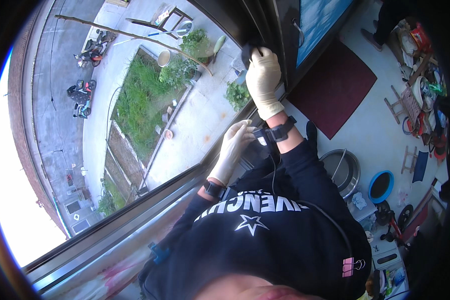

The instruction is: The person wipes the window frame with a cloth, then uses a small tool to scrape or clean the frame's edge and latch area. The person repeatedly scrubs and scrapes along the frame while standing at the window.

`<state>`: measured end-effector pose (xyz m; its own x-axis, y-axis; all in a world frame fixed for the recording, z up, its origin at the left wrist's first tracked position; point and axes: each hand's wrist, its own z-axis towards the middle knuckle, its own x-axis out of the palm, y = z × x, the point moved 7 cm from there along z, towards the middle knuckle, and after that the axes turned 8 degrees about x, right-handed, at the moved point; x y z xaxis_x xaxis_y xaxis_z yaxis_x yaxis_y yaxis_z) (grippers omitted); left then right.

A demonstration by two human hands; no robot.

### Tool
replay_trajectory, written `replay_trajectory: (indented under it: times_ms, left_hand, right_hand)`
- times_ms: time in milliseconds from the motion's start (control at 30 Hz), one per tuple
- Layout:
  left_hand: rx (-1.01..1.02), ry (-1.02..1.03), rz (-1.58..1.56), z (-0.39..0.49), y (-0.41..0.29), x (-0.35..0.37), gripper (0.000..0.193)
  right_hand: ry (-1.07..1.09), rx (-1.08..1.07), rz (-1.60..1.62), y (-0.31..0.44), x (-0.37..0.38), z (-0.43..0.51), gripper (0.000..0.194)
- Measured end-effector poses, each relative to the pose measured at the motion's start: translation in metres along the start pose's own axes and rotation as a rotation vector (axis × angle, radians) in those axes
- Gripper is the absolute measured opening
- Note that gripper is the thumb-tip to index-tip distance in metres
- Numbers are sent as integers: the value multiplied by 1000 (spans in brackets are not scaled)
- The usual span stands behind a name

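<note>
My right hand [263, 77], in a cream-coloured glove, presses a dark cloth [248, 54] against the edge of the window near the dark frame [243, 22]. The fingers are bent over the cloth and partly cover it. Lower and to the left is my left hand [233, 144], gloved as well, close to the window's lower frame [198, 167]. Its fingers are loosely bent, and I see nothing held in them. Black straps circle both wrists, and a small dark device [263, 137] with a cable sits at the right one.
Beside the window stands a door with a metal handle [297, 32]. A dark red mat [333, 88], a metal basin [341, 172] and a blue-rimmed basin [381, 186] lie on the floor to the right. Clutter [420, 97] and another person's shoe [371, 39] are farther off.
</note>
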<state>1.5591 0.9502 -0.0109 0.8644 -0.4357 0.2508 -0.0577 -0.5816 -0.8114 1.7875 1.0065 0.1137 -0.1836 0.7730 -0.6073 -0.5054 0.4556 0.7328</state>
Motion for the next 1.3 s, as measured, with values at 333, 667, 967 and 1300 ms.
replay_trajectory:
  times_ms: [333,667,967,1300]
  left_hand:
    - [-13,-10,-6,3,2,-1,33]
    - [-4,-19,155,-2,1,-2,38]
    - [30,41,119,-6,-5,15,39]
    - [-56,-9,81,-8,3,3,41]
  right_hand:
    - [-25,-15,47,-2,0,-1,26]
    - [-12,-47,107,6,-5,-5,26]
    - [-126,-247,160,11,-7,-9,25]
    - [-7,192,701,-65,15,-41,21]
